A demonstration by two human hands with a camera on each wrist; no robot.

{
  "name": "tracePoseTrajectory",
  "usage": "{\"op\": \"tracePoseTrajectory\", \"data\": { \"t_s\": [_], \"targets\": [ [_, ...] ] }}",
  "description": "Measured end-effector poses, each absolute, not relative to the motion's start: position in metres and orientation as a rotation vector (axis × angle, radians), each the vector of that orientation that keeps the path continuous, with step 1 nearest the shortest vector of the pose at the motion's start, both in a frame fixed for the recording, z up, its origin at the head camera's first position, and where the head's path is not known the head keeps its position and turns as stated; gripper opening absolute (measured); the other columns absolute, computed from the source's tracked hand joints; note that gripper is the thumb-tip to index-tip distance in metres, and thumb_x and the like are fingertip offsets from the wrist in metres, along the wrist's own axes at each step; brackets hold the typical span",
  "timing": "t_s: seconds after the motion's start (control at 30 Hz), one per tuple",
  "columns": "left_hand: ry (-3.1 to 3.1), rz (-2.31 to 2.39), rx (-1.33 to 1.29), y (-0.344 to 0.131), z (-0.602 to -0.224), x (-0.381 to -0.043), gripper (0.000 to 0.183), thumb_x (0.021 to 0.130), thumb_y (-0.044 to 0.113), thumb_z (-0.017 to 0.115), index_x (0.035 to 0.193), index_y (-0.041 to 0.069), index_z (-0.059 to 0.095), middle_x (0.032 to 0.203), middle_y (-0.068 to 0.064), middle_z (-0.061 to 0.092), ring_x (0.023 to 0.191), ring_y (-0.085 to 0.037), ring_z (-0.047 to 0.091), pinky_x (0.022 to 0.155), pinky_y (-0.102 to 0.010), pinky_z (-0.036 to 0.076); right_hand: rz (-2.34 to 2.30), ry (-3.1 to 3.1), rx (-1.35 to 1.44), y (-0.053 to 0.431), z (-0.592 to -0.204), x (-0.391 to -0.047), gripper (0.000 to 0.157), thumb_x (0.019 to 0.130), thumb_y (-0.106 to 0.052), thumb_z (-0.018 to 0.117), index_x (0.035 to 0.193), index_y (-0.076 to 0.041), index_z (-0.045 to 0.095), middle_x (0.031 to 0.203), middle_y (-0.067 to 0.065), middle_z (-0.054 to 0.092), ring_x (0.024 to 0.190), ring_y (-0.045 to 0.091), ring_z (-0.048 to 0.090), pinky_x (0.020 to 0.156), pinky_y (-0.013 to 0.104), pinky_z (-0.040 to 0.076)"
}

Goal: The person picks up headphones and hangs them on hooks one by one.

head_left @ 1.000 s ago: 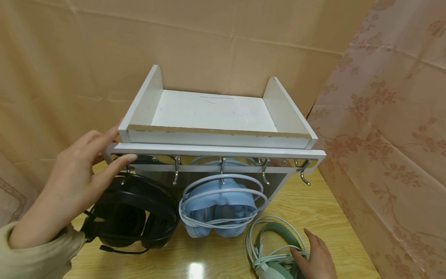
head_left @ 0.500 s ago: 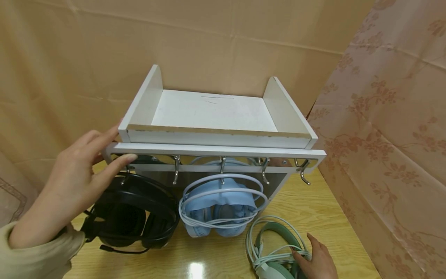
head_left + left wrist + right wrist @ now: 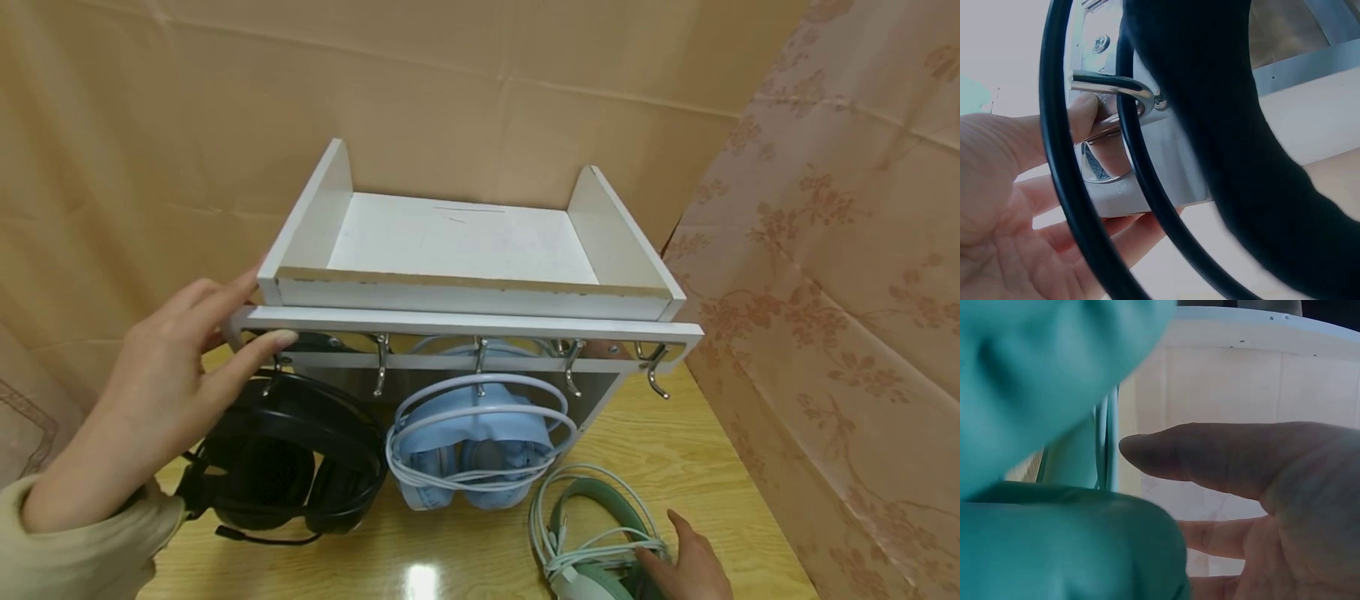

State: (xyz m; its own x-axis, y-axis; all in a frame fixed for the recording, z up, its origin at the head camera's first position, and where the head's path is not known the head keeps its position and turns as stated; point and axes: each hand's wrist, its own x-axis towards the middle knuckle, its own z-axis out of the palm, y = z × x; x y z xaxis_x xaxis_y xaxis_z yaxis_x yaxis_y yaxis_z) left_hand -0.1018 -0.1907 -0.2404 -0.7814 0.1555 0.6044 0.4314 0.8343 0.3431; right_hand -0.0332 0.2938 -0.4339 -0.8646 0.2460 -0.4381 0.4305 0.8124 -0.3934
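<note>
My left hand (image 3: 161, 379) grips the left end of a white hook rack (image 3: 480, 320), thumb in front and fingers behind. In the left wrist view, its thumb lies beside a metal hook (image 3: 1113, 81) from which a black cable loop (image 3: 1141, 156) hangs. A black headset (image 3: 330, 433) with a boom microphone hangs at the left, and light blue headphones (image 3: 472, 427) hang mid-rack. Green headphones (image 3: 611, 497) with a coiled pale cable lie on the table. My right hand (image 3: 697, 567) is beside them, thumb extended near the cable; in the right wrist view the green ear cushions (image 3: 1072, 544) partly hide its fingers.
The rack carries a white open-topped shelf (image 3: 457, 242) with raised sides. Bare metal hooks, including the right-end hook (image 3: 656, 375), stick out in front. A wooden table (image 3: 667, 433) lies beneath. A beige curtain (image 3: 450, 100) hangs behind and a floral cloth (image 3: 847, 317) at the right.
My right hand has shifted slightly right and toward the lower edge of the head view, beside the green headphones. The left hand keeps its place on the rack.
</note>
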Motion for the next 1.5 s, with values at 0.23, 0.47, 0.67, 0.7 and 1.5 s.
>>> {"op": "tracePoseTrajectory", "data": {
  "t_s": [0.23, 0.47, 0.67, 0.7, 1.5],
  "targets": [
    [-2.443, -0.640, -0.427, -0.190, -0.240, -0.102, 0.059, 0.079, 0.019, 0.074, 0.132, 0.007, 0.052, 0.090, -0.009, 0.057, 0.073, -0.031, 0.062, 0.052, -0.021, 0.040, -0.712, 2.591, 0.516, 0.300, -0.439, -0.031, 0.109, 0.075, -0.068, 0.058, 0.136, 0.014, 0.022, 0.126, 0.043, 0.037, 0.108, 0.058, 0.042, 0.076, 0.053, 0.045],
    [-2.433, -0.630, -0.431, -0.190, -0.240, -0.101, 0.058, 0.079, 0.019, 0.074, 0.132, 0.008, 0.052, 0.090, -0.009, 0.057, 0.069, -0.024, 0.056, 0.051, -0.021, 0.034, -0.715, 2.596, 0.528, 0.299, -0.442, -0.027, 0.101, 0.079, -0.062, 0.058, 0.136, 0.014, 0.024, 0.127, 0.040, 0.041, 0.104, 0.054, 0.049, 0.073, 0.049, 0.047],
    [-2.438, -0.629, -0.432, -0.189, -0.239, -0.101, 0.058, 0.079, 0.019, 0.073, 0.131, 0.008, 0.052, 0.089, -0.009, 0.057, 0.069, -0.023, 0.055, 0.051, -0.022, 0.033, -0.740, 2.585, 0.544, 0.299, -0.442, -0.026, 0.097, 0.081, -0.059, 0.058, 0.135, 0.014, 0.025, 0.119, 0.042, 0.046, 0.101, 0.052, 0.052, 0.071, 0.047, 0.048],
    [-2.437, -0.629, -0.433, -0.190, -0.239, -0.101, 0.058, 0.079, 0.019, 0.073, 0.132, 0.008, 0.052, 0.089, -0.009, 0.057, 0.069, -0.023, 0.054, 0.051, -0.022, 0.034, -0.734, 2.593, 0.543, 0.299, -0.443, -0.026, 0.097, 0.080, -0.059, 0.059, 0.134, 0.014, 0.026, 0.118, 0.041, 0.048, 0.101, 0.051, 0.053, 0.071, 0.047, 0.048],
    [-2.414, -0.618, -0.437, -0.189, -0.239, -0.101, 0.059, 0.078, 0.018, 0.074, 0.132, 0.010, 0.052, 0.088, -0.007, 0.057, 0.067, -0.016, 0.049, 0.052, -0.020, 0.032, -0.549, 2.546, 0.495, 0.302, -0.455, -0.032, 0.098, 0.080, -0.067, 0.051, 0.126, 0.018, 0.036, 0.100, 0.034, 0.059, 0.087, 0.046, 0.060, 0.074, 0.051, 0.049]
  ]
}}
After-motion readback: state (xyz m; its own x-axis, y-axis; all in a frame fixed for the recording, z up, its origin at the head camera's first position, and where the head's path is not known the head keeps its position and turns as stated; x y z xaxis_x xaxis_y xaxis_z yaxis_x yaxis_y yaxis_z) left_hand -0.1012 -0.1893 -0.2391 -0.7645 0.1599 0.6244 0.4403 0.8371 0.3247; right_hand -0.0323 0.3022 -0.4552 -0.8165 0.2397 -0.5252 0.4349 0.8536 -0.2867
